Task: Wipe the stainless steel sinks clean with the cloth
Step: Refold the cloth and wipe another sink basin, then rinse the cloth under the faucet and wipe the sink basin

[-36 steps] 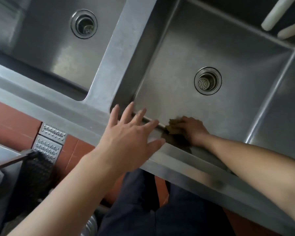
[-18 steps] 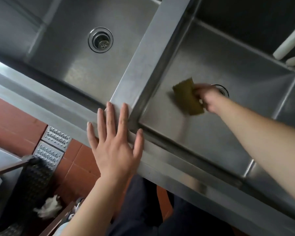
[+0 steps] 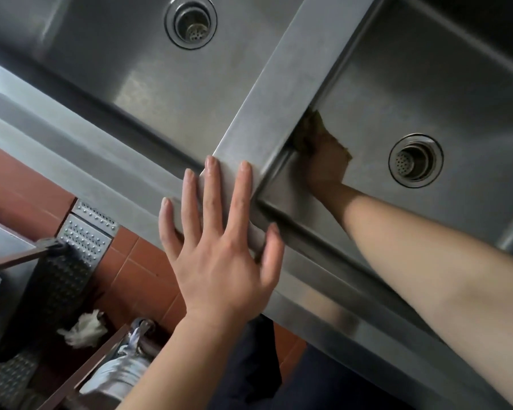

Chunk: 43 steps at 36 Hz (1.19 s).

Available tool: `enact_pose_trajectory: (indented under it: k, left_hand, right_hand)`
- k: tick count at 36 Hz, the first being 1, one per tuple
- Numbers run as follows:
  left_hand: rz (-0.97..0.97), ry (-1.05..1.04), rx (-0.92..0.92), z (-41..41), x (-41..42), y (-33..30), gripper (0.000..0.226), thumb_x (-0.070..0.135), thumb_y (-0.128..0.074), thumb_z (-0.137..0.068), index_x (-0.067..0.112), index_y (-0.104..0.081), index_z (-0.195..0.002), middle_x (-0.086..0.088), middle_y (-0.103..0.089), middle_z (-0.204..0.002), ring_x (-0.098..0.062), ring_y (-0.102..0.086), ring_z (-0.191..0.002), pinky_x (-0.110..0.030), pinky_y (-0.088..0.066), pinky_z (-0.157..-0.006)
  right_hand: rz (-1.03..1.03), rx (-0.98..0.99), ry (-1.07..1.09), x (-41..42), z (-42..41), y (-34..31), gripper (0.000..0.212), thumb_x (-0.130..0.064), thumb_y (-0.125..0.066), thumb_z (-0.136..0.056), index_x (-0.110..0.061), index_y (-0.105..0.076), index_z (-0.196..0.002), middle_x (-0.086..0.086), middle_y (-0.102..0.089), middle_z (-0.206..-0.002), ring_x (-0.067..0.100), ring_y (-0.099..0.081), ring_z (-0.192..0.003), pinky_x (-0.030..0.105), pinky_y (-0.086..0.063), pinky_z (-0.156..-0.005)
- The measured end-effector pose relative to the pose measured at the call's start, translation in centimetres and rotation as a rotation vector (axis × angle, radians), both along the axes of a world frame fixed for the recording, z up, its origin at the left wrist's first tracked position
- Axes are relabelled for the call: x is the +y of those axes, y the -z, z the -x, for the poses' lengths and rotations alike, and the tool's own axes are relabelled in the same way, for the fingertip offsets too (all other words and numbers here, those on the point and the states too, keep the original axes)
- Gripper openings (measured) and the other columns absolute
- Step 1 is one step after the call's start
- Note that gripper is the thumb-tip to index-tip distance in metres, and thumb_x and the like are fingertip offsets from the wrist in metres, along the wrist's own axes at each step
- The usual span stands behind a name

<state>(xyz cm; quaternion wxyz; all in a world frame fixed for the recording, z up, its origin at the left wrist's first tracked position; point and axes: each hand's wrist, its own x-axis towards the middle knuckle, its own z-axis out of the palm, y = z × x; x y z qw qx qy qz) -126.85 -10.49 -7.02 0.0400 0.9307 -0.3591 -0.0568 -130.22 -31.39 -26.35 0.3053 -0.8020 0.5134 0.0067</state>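
Two stainless steel sinks lie side by side: a left sink (image 3: pixel 125 72) with a round drain (image 3: pixel 191 21) and a right sink (image 3: pixel 427 84) with its own drain (image 3: pixel 415 161). My right hand (image 3: pixel 323 164) is down in the right sink, pressing a brownish-yellow cloth (image 3: pixel 310 128) against the left wall near the front corner. The cloth is partly hidden under the hand and the divider's edge. My left hand (image 3: pixel 216 247) rests flat, fingers spread, on the front rim (image 3: pixel 353 294) where it meets the divider (image 3: pixel 282 93).
Below the rim, red floor tiles (image 3: pixel 142 276) and perforated metal grates (image 3: pixel 83 232) show at lower left. A dark rod (image 3: pixel 18 257), a crumpled white rag (image 3: pixel 85 328) and a shoe (image 3: pixel 116 371) lie there too. Dark trousers (image 3: pixel 249 380) fill the bottom middle.
My right hand has carried the cloth from the front edge out over the basin floor, then left against the divider wall. My left hand has shifted to lie flat on the rim.
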Motion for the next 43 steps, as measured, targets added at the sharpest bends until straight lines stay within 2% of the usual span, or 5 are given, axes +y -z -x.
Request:
enact_pose_trajectory:
  k: [6, 17, 33, 38, 43]
  left_hand:
    - [0.005, -0.004, 0.009, 0.1, -0.1, 0.1, 0.072, 0.058, -0.043, -0.089, 0.033, -0.028, -0.156, -0.003, -0.021, -0.165, -0.027, -0.015, -0.153, -0.057, -0.014, -0.119]
    - [-0.019, 0.007, 0.077, 0.0, -0.1, -0.2, 0.073, 0.06, -0.035, -0.092, 0.034, -0.017, -0.158, -0.004, -0.015, -0.166, -0.029, -0.008, -0.153, -0.056, -0.006, -0.121]
    - [0.123, -0.01, 0.458, -0.6, -0.5, -5.0, 0.079, 0.04, -0.063, -0.088, 0.037, -0.022, -0.156, -0.003, 0.003, -0.167, -0.027, 0.004, -0.153, -0.05, -0.001, -0.121]
    - [0.189, 0.399, 1.004, 0.6, -4.2, -11.2, 0.062, 0.03, -0.075, -0.086, 0.03, -0.05, -0.143, 0.01, -0.047, -0.145, -0.008, -0.038, -0.139, -0.03, -0.028, -0.117]
    - [-0.008, 0.962, 1.18, 5.7, -8.3, -16.8, 0.071, 0.029, -0.08, -0.082, 0.035, -0.047, -0.144, 0.02, -0.047, -0.145, 0.01, -0.038, -0.133, -0.012, -0.026, -0.112]
  right_hand:
    - [-0.368, 0.201, -0.147, 5.8, 1.9, -1.7, 0.049, -0.041, -0.06, -0.08, -0.035, -0.064, -0.129, 0.007, -0.069, -0.122, 0.032, -0.064, -0.111, 0.035, -0.049, -0.089]
    - [-0.905, 0.321, -0.155, 3.0, 5.0, -7.8, 0.038, -0.004, -0.055, -0.088, -0.026, -0.075, -0.112, -0.002, -0.068, -0.099, 0.014, -0.06, -0.084, 0.022, -0.048, -0.06]
    - [-0.79, -0.178, 0.259, 6.1, 19.4, -31.2, 0.041, 0.007, -0.066, -0.084, -0.031, -0.074, -0.097, -0.01, -0.076, -0.093, 0.002, -0.069, -0.085, 0.009, -0.049, -0.075]
    - [-0.774, -0.563, 0.624, 9.1, 25.4, -35.2, 0.043, 0.013, -0.055, -0.087, -0.001, -0.062, -0.127, 0.012, -0.07, -0.117, 0.021, -0.065, -0.104, 0.034, -0.049, -0.096]
    - [-0.739, -0.765, 0.765, 11.7, 28.4, -37.6, 0.04, 0.01, -0.05, -0.091, -0.002, -0.06, -0.128, 0.011, -0.068, -0.108, 0.023, -0.067, -0.095, 0.038, -0.054, -0.083]
